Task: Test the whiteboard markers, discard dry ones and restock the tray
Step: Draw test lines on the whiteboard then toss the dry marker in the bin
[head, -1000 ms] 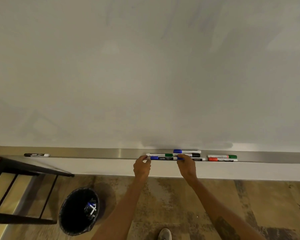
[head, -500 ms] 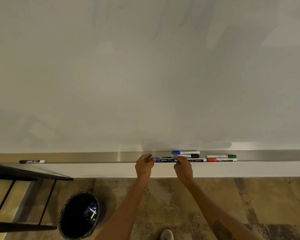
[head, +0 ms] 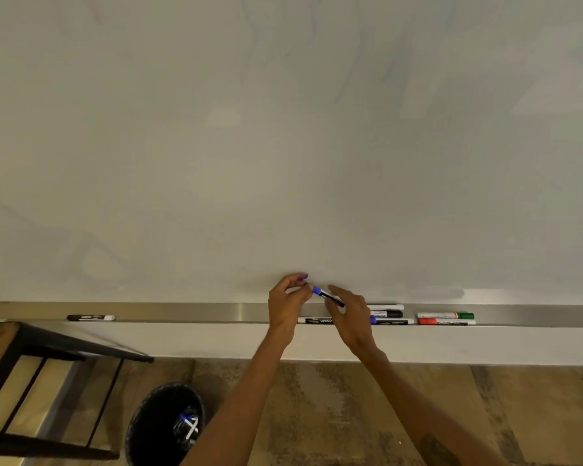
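Just above the tray [head: 182, 312], the left hand [head: 287, 302] pinches the blue cap end of a tilted blue marker [head: 324, 293] while the right hand [head: 350, 317] grips its barrel, other markers [head: 446, 318] lying in the tray.

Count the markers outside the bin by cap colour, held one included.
Blue: 2 (held blue marker, second blue marker)
Black: 2 (far-left black marker, mid-tray black marker)
Green: 1 (green marker)
Red: 1 (red marker)
Cap hidden: 2 (camlin marker, top white marker)
Total: 8
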Demonstrator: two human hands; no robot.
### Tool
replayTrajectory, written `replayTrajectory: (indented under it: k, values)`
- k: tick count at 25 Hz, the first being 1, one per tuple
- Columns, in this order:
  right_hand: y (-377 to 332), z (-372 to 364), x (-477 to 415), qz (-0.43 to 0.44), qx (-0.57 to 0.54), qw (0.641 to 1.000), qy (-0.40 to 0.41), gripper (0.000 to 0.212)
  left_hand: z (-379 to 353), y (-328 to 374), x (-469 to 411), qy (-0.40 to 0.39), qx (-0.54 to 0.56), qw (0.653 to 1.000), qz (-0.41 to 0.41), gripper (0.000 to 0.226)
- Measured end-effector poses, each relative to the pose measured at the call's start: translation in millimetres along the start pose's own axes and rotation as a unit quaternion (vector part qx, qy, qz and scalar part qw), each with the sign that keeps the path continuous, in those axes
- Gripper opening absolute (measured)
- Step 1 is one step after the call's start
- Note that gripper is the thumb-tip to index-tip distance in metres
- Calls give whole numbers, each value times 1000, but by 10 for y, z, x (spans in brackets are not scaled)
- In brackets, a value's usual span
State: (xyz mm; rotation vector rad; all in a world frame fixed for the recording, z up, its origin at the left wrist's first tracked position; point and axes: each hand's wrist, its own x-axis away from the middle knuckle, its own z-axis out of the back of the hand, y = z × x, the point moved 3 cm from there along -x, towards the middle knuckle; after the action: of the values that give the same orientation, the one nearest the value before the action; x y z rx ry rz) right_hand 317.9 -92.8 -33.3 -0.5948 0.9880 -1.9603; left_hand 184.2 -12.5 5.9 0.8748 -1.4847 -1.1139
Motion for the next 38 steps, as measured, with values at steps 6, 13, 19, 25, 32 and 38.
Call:
replayTrajectory:
  k: [6, 13, 19, 25, 32, 38]
  values:
    - [-916, -39, -37, 103, -92, 990, 1, 31, 311, 610, 48, -14, 69, 996, -52, 23]
    - [-1831, -142, 179, 176, -55, 983, -8, 18, 670, 1169, 353, -34, 82, 984, -154, 22]
    - [-2678, -125, 321, 230, 62, 969, 68, 30, 1049, 1869, 551, 7, 137, 971, -194, 14]
    - [-3224, -81, 474, 208, -93, 970, 83, 45, 1475, 2757, 689, 33, 218, 935, -278, 19]
    - [-3994, 505, 564, 275, -328, 900, 78, 39, 1822, 3564, 867, 99, 164, 877, -441, 18]
    - [-4313, 892, 558, 256, -557, 790, -25, 31, 1978, 3945, 847, 151, 138, 836, -508, 27]
